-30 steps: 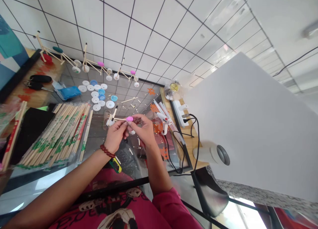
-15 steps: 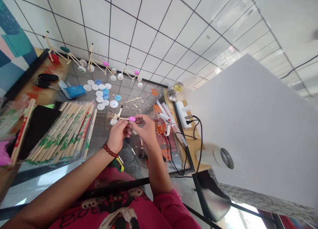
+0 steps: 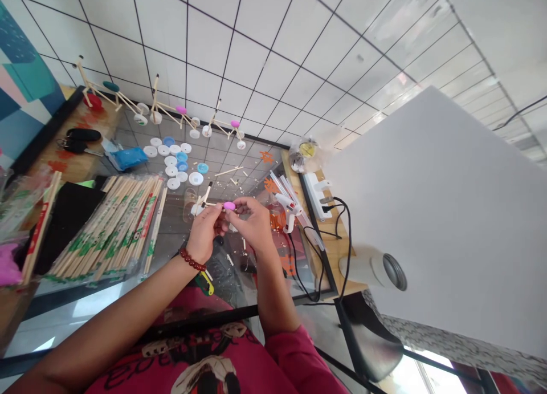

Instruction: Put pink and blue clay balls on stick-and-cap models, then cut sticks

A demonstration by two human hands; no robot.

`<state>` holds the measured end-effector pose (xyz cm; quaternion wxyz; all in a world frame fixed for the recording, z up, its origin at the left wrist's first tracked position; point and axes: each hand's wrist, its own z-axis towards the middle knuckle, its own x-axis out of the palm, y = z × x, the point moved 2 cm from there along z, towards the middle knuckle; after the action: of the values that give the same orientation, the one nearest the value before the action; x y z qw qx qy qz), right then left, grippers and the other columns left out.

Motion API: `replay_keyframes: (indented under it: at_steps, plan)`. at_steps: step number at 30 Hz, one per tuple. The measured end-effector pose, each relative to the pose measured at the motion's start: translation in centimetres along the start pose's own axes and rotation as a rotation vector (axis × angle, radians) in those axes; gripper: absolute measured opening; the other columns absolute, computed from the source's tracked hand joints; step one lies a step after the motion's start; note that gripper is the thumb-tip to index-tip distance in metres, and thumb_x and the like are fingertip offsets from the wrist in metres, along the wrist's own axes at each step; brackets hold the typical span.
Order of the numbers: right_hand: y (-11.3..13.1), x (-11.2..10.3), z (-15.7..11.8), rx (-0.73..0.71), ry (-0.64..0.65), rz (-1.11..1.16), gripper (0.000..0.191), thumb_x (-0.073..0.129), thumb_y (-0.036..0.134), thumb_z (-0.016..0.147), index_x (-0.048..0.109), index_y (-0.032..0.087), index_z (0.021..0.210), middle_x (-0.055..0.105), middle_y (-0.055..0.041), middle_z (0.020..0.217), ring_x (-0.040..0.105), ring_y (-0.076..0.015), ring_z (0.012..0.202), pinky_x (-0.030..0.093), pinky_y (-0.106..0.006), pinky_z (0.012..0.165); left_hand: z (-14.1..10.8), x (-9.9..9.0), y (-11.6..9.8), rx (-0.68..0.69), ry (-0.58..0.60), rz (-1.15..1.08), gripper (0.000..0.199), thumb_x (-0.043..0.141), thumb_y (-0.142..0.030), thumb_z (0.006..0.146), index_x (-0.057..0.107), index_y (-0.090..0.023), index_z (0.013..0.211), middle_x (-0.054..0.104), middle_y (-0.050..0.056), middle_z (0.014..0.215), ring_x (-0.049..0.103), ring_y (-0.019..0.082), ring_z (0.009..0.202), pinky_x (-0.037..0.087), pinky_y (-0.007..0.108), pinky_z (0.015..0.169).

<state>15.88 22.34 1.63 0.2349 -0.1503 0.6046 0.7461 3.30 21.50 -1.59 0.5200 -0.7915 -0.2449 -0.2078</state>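
Well left of the white glue gun (image 3: 289,207), wrapped chopsticks (image 3: 113,228) carry green and red print, too small to read. Between them and the glue gun, on the far side, white and blue bottle caps (image 3: 171,161) cluster. The person's crimson shirt (image 3: 256,371), nearer than the glue gun, bears dark lettering that I cannot make out. Left of the glue gun, the left hand (image 3: 203,234) has its thumb and fingers curled closed around the chopstick tricycle (image 3: 207,195). This has pale sticks, a black-tipped post, white caps and a smooth pink oval seat (image 3: 229,206). Just left of the glue gun, the right hand (image 3: 253,226) pinches the seat's near end between thumb and forefinger, its remaining fingers bent and partly hidden.
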Motion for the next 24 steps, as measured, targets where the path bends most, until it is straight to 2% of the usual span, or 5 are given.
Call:
replay_keyframes:
  at_steps: [6, 11, 15, 19, 24]
  plan:
    - [-0.2, 0.1, -0.1, -0.034, -0.016, -0.061, 0.014, 0.065, 0.029, 0.076, 0.070, 0.022, 0.087, 0.070, -0.0001, 0.079, 0.064, -0.0156, 0.073, 0.053, -0.028, 0.072, -0.2, 1.2, -0.2, 0.022, -0.109, 0.084, 0.041, 0.089, -0.046, 0.056, 0.067, -0.015, 0.070, 0.061, -0.002, 0.055, 0.047, 0.007, 0.044, 0.032, 0.020, 0.042]
    - [-0.5, 0.1, -0.3, -0.049, -0.006, -0.054, 0.017, 0.064, 0.026, 0.075, 0.069, 0.022, 0.090, 0.071, -0.0004, 0.082, 0.065, -0.0157, 0.075, 0.054, -0.028, 0.075, 0.1, 1.9, -0.2, 0.035, -0.219, 0.080, 0.035, 0.088, -0.038, 0.053, 0.063, -0.016, 0.065, 0.053, -0.006, 0.047, 0.040, 0.006, 0.040, 0.024, 0.020, 0.039]
    - [-0.4, 0.1, -0.4, -0.088, 0.000, -0.014, 0.023, 0.063, 0.022, 0.074, 0.071, 0.022, 0.096, 0.071, -0.0009, 0.084, 0.064, -0.0152, 0.074, 0.054, -0.027, 0.074, 0.1, 2.0, -0.1, 0.046, -0.240, 0.080, 0.032, 0.086, -0.035, 0.054, 0.059, -0.017, 0.060, 0.049, -0.007, 0.044, 0.036, 0.005, 0.039, 0.022, 0.019, 0.038]
    - [-0.4, 0.2, -0.4, -0.110, 0.002, -0.010, 0.017, 0.061, 0.019, 0.073, 0.072, 0.022, 0.086, 0.069, -0.0003, 0.080, 0.061, -0.0149, 0.072, 0.053, -0.026, 0.073, 0.1, 2.0, -0.1, 0.049, -0.256, 0.084, 0.031, 0.085, -0.033, 0.054, 0.059, -0.017, 0.059, 0.048, -0.008, 0.044, 0.036, 0.005, 0.039, 0.022, 0.019, 0.039]
    - [-0.5, 0.3, -0.4, -0.094, -0.010, -0.007, 0.017, 0.061, 0.019, 0.073, 0.072, 0.022, 0.085, 0.070, -0.0005, 0.082, 0.061, -0.0151, 0.073, 0.053, -0.027, 0.074, 0.2, 2.1, -0.1, 0.054, -0.266, 0.081, 0.030, 0.085, -0.031, 0.053, 0.061, -0.016, 0.060, 0.050, -0.007, 0.045, 0.037, 0.005, 0.039, 0.022, 0.019, 0.040]
